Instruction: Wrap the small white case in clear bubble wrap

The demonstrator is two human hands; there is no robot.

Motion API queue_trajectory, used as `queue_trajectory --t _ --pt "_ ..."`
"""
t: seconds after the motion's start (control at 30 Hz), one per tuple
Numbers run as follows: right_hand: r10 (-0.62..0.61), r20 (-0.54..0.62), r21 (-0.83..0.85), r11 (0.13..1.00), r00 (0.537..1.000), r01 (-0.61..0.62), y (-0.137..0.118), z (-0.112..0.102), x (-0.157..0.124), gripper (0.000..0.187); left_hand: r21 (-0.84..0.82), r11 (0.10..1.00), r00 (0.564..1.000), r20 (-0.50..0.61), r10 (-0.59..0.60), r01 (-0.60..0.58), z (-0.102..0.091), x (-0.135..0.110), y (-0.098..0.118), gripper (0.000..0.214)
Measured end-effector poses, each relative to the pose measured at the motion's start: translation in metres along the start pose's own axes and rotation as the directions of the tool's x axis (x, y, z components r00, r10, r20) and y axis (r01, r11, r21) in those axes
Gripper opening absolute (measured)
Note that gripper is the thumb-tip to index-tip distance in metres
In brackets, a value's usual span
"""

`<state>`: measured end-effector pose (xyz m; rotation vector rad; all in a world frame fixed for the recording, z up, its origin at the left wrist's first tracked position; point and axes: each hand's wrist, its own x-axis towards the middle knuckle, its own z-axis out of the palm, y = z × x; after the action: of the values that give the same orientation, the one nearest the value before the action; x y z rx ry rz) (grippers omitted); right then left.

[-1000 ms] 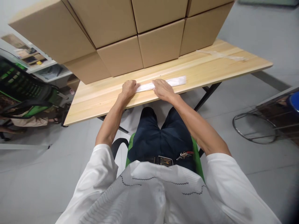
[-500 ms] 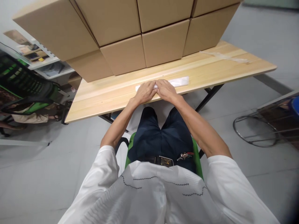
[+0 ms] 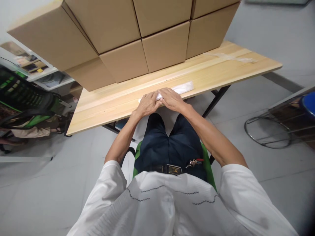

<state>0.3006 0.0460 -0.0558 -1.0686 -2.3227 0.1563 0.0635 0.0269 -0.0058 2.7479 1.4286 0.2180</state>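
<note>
A narrow, folded white strip, plastic by its look [image 3: 183,88], lies along the near edge of the wooden table [image 3: 103,106]. My left hand [image 3: 148,103] covers most of its left end, with the fingers bent down over it. My right hand [image 3: 170,99] lies over its middle, the fingers pressed together on the strip. Both hands meet at the thumbs, and a bit of white shows between them. The right part of the strip sticks out past my right hand. What the fingertips pinch underneath is hidden.
Stacked cardboard boxes [image 3: 164,46] fill the back of the table. Clear tape or film [image 3: 228,57] lies at its right. A black and green chair [image 3: 27,95] with a seated person stands left. A round metal ring base [image 3: 268,132] and blue object [image 3: 309,103] are at right.
The view has shifted a little, so table and boxes sit further left. Both hands stay on the white strip, and the right hand's fingers now lie slightly flatter across it.
</note>
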Motion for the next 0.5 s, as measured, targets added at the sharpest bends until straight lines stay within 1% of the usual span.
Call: queue_trajectory --t 0.1,0.13,0.17,0.23,0.37,0.5 --pt "-0.004 -0.003 0.012 1.0 1.0 0.004 0.001 0.0 -0.002 0.068 0.021 1.0 1.0 -0.007 0.017 -0.017 0.002 -0.007 -0.003 0.103" --pt "-0.003 -0.003 0.017 1.0 1.0 0.003 0.001 0.0 -0.003 0.068 0.029 0.999 1.0 -0.009 0.018 -0.018 0.002 -0.009 -0.003 0.106" --pt "-0.002 -0.005 0.024 1.0 1.0 0.002 0.001 0.0 -0.004 0.067 0.036 0.999 1.0 -0.011 0.014 -0.014 0.003 -0.012 -0.003 0.104" --pt "-0.006 -0.007 0.039 0.999 1.0 0.006 0.0 -0.001 -0.006 0.067 0.047 0.999 1.0 -0.017 -0.004 0.005 0.004 -0.017 -0.001 0.095" --pt "-0.023 -0.003 0.056 0.998 1.0 0.023 -0.002 -0.003 -0.012 0.068 0.053 0.998 0.999 -0.037 -0.023 0.025 0.004 -0.027 0.009 0.079" --pt "-0.06 0.003 0.045 0.997 0.998 0.06 0.001 -0.003 -0.018 0.077 0.023 0.999 0.997 -0.068 -0.046 0.047 0.007 -0.038 0.015 0.072"
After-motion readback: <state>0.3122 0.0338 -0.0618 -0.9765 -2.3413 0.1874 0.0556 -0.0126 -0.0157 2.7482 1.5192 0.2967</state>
